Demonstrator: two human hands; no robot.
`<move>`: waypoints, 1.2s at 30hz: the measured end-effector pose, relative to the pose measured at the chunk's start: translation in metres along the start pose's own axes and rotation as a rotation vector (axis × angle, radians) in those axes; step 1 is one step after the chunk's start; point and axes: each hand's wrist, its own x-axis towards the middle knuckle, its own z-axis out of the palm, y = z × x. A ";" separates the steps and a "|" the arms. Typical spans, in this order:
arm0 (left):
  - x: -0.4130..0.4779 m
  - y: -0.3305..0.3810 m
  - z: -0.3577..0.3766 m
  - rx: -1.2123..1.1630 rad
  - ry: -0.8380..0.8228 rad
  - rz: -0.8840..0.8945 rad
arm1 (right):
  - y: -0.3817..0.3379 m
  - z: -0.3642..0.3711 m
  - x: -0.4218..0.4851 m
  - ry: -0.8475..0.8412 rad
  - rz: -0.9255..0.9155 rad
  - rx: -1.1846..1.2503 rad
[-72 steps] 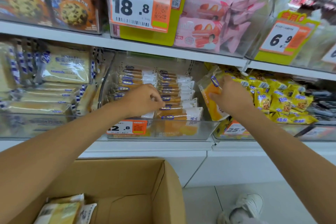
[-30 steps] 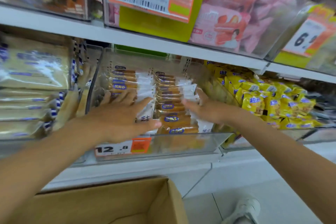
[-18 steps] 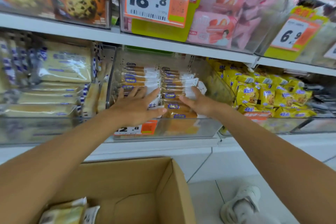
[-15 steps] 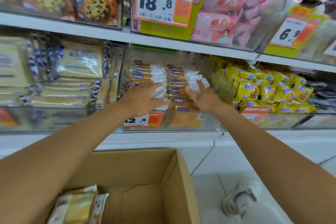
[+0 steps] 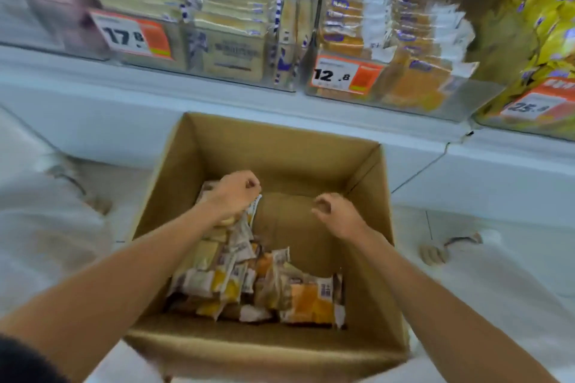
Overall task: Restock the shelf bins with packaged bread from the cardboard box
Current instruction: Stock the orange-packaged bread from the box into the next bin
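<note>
As both enter the box, left hand curls on packets—grip unclear—right hand fisted, empty.

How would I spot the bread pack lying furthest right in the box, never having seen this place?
Find the cardboard box on the floor below the shelf bins. Inside, packaged bread is heaped along its left and near sides; go to the heap's near right end. That pack shows a broad orange face with a white barcode strip; its neighbours look paler.
</note>
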 end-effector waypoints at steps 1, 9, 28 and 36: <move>-0.001 -0.022 0.008 -0.029 -0.017 -0.055 | 0.007 0.021 0.003 -0.124 0.071 0.058; -0.001 -0.108 0.067 -0.158 -0.102 -0.247 | 0.035 0.117 0.013 -0.797 0.223 -0.122; -0.016 -0.109 0.049 -0.754 -0.212 -0.535 | 0.027 0.086 0.010 -0.661 0.176 0.121; -0.027 -0.107 0.062 -0.797 -0.185 -0.561 | 0.072 0.152 -0.009 -0.604 0.106 -0.248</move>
